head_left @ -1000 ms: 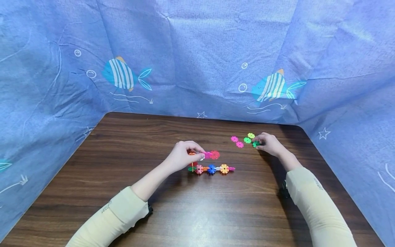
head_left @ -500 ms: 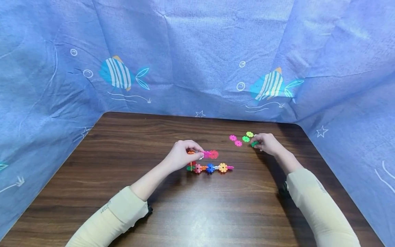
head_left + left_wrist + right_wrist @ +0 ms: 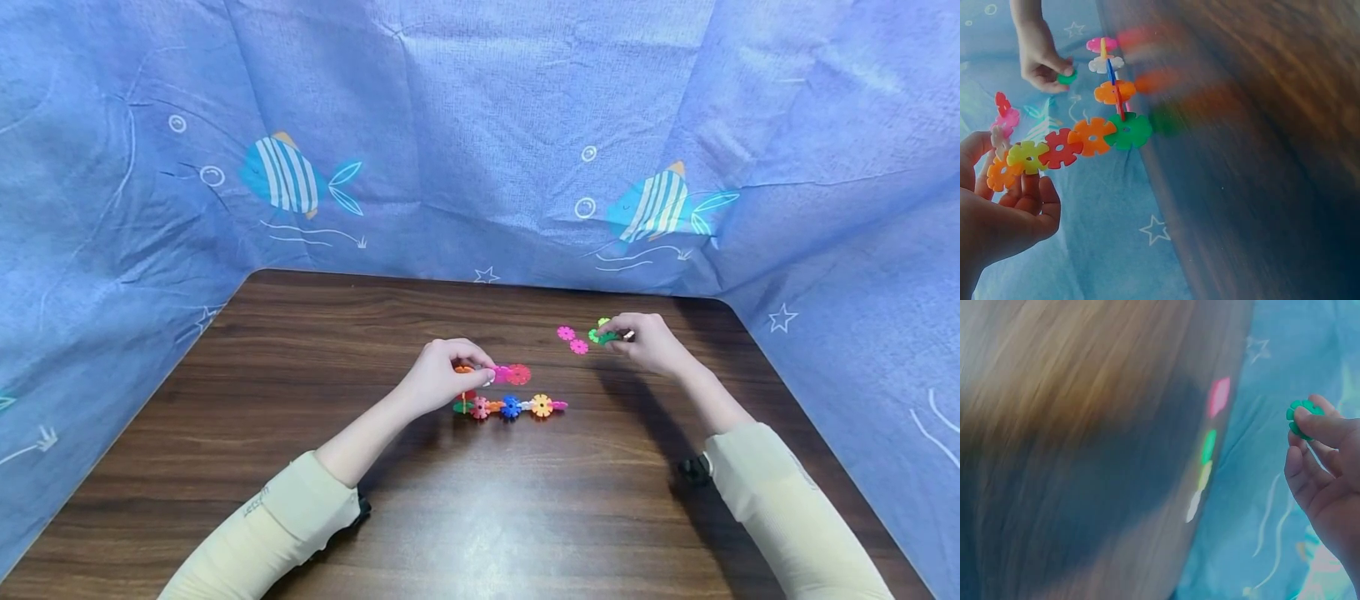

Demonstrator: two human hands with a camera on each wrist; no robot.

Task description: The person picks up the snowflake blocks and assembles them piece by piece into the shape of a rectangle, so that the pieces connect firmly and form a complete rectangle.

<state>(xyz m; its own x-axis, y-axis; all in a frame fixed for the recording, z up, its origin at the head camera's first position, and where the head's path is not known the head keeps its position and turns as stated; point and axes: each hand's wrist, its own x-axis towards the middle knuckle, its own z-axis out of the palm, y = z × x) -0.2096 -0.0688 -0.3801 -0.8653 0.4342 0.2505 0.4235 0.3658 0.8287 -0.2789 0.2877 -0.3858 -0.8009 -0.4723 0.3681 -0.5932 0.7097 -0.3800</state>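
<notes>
My left hand (image 3: 438,379) holds a bent chain of interlocking flower-shaped plastic discs (image 3: 1061,149) by its corner. In the left wrist view the fingers are around the orange disc (image 3: 1004,173) and the white disc (image 3: 1000,140). One arm of the chain ends in a red disc (image 3: 519,374); the other, with a blue disc (image 3: 511,406) and a yellow-orange one (image 3: 542,406), runs nearer to me and ends in pink. My right hand (image 3: 652,343) pinches a dark green flower disc (image 3: 1300,415) between thumb and fingers, raised over the loose discs.
Loose discs lie at the table's back right: a pink one (image 3: 566,333), another pink disc (image 3: 578,347), a light green one (image 3: 594,335), a yellow-green one (image 3: 603,322) and a white one (image 3: 1194,506). A blue fish-print curtain (image 3: 480,150) stands behind the brown table (image 3: 465,517).
My right hand has lifted the dark green disc off the table and moved slightly left with it, now partly covering the loose discs. The left hand keeps its hold on the chain.
</notes>
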